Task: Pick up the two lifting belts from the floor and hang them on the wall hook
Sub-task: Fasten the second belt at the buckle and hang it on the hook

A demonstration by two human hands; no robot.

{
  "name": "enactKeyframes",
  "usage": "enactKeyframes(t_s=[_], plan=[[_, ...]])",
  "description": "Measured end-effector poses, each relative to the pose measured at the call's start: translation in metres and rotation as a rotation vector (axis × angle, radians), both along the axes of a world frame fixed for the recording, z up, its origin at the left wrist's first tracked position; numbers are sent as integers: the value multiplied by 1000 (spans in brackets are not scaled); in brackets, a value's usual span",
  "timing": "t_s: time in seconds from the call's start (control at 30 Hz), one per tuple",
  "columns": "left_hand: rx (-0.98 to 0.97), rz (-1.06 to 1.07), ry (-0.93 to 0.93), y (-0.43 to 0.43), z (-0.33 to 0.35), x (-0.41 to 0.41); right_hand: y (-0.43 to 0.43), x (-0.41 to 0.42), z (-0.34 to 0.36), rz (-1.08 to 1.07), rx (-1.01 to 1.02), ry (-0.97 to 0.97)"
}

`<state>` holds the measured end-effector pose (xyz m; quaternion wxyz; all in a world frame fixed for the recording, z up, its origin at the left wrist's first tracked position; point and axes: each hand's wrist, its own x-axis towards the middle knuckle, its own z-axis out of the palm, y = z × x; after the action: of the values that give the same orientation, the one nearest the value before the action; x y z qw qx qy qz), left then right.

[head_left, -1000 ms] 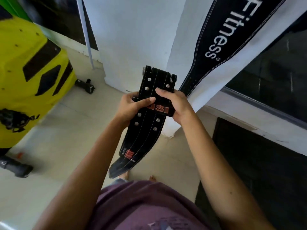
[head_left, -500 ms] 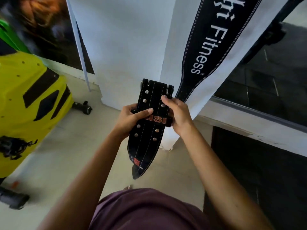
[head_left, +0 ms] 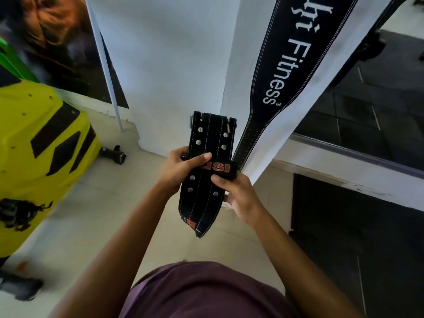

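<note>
Head view, looking down past a purple shirt [head_left: 206,292] to the pale floor [head_left: 114,214]. A black studded lifting belt [head_left: 206,180], folded on itself and stitched in white, is held upright in front of the body, clear of the floor. Its buckle end points up toward the white pillar [head_left: 172,65]; its tapered tip hangs down below both hands.

Left hand [head_left: 181,171] — grip closed on the belt's left edge at mid-length, thumb laid across the front just above the red-lettered loop [head_left: 218,167], fingers hidden behind. Right hand [head_left: 238,196] — grip closed on the right edge slightly lower, thumb pressed on the front just under the loop, fingers wrapped behind. The belt thus runs through both grips, with about as much of it above the hands as below.

A second black belt [head_left: 286,65], lettered "Fitness" in white, hangs flat against the pillar's right face; its narrow perforated end reaches down just behind the held belt's upper right corner. Whether the two touch cannot be told.

At left stands a yellow machine housing [head_left: 41,157] with black panels; dark flooring [head_left: 355,237] lies at right.
</note>
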<state>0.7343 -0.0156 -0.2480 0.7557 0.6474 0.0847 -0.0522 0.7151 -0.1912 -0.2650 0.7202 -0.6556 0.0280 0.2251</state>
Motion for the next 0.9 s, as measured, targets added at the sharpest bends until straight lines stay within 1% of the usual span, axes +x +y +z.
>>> enactKeyframes(t_s=[0.1,0.2,0.23,0.27,0.33,0.4,0.43,0.53,0.57,0.67,0.73,0.83,0.9], plan=[[12,-62,-10,-8,0,-4,-3,12,19,-70,-52,-92],[-77,-38,-9,-9,18,13,-4,11,22,-87,-77,-125],[-72,-35,-14,-5,26,25,-4,9,19,-92,-87,-133],[-30,-57,-23,0,35,37,-4,7,17,-108,-93,-142],[96,-176,-33,5,50,57,-5,6,17,-165,-76,-155],[169,-289,-40,-1,52,62,-7,10,20,-228,-35,-155],[168,-331,-39,-6,49,58,-8,13,23,-257,-12,-153],[35,-418,28,-13,21,33,-15,23,31,-315,34,-158],[27,-439,59,-13,7,22,-18,25,32,-333,42,-158],[141,-520,121,-17,-27,-13,-26,32,33,-373,56,-142],[150,-497,112,-22,-36,-26,-28,31,30,-360,38,-130],[29,-351,57,-20,-22,-14,-28,22,25,-312,3,-126],[-1,-272,29,-18,-5,3,-25,14,21,-268,-12,-135]])
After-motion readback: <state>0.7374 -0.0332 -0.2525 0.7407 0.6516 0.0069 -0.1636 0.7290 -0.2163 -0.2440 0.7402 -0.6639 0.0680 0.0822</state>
